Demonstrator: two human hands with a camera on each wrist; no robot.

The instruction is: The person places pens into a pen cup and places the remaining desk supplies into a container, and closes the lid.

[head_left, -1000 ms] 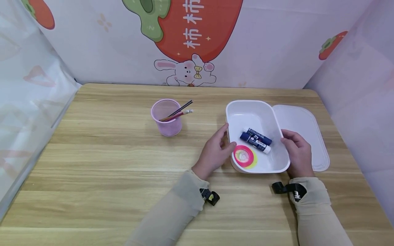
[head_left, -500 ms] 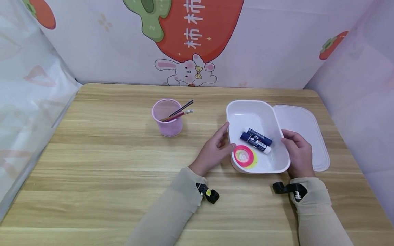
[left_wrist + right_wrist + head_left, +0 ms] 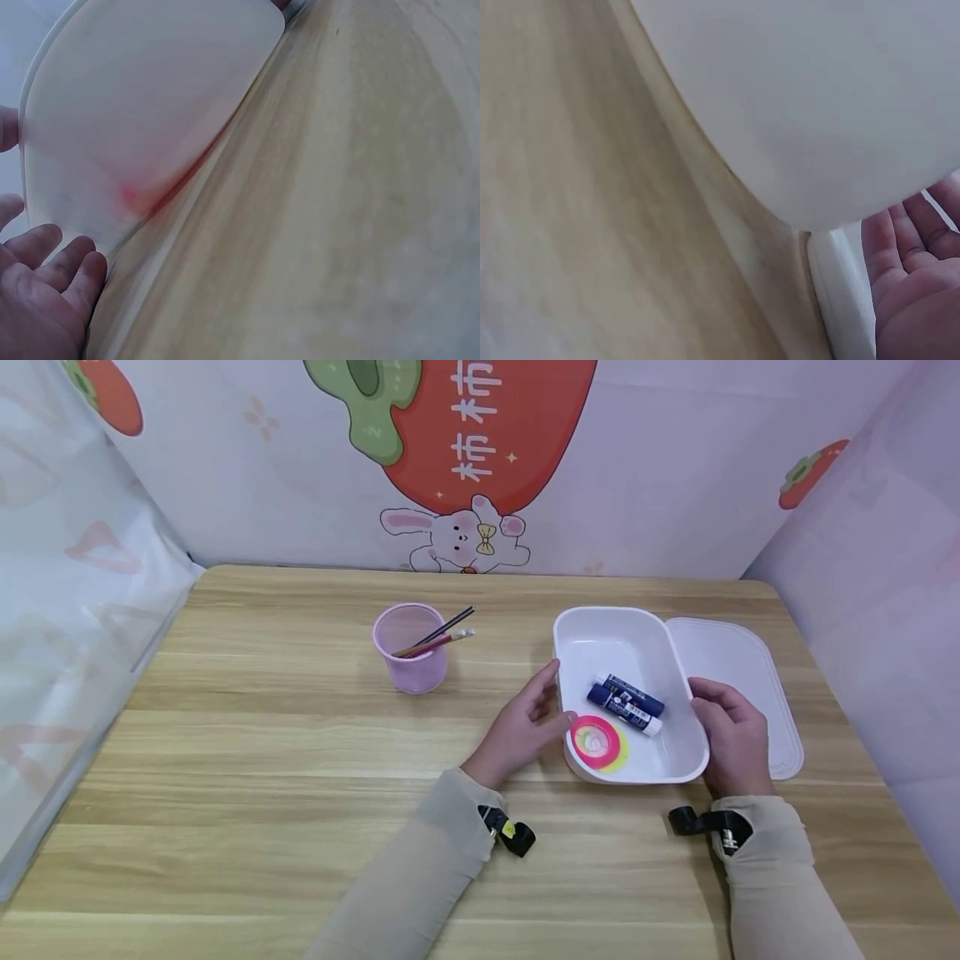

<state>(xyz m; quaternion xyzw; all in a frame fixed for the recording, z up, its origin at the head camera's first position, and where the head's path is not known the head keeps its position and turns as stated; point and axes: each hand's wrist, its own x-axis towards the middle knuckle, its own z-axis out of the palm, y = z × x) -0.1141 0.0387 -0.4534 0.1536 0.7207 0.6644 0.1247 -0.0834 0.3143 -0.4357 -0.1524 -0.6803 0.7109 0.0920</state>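
A white plastic box [image 3: 626,647] stands between my two hands in the head view. In it lie two dark blue glue sticks [image 3: 626,703] with white ends, and a pink ring [image 3: 597,742] overlapping a yellow ring [image 3: 619,757]. My left hand [image 3: 517,735] rests at the box's left side, thumb tip at the rim and fingers loosely bent by the wall. On the opposite side my right hand [image 3: 733,739] touches the rim with its thumb. The right wrist view shows that palm turned up, its fingers fairly straight and their tips partly hidden by the box.
A flat white lid [image 3: 750,685] lies right of the box, partly behind it and my right hand. Further left stands a pink mesh cup [image 3: 415,672] holding several pencils [image 3: 442,639]. A printed cloth [image 3: 660,468] hangs behind the wooden table [image 3: 262,735].
My left wrist has shifted slightly left, its fingers still by the box. My right hand has moved a little to the right. The box and its contents have kept their place.
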